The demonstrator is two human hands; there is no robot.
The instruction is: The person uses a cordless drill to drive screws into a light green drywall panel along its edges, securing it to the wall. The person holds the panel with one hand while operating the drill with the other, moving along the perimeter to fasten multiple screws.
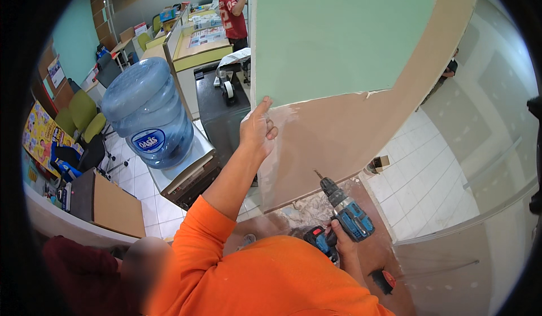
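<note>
My right hand (345, 247) is wrapped round the handle of a blue and black cordless drill (351, 217). Its bit points up and left at the lower, brownish part of a wall panel (322, 141), apart from the surface. A red-marked battery pack (319, 238) shows at the base of the drill's handle. My left hand (259, 127) is raised to the panel's left edge, where its upper fingers press and the others curl in. Pale green paint covers the panel's upper part (333, 39), ending in a ragged line just above my fingers.
At my left, a large blue water bottle (149, 113) stands on a dispenser (192, 175). A person in red (231, 14) stands by desks beyond. Another person (449, 73) is partly visible at right. A red and black round object (384, 281) lies low right; a person's dark red sleeve (79, 265) is lower left.
</note>
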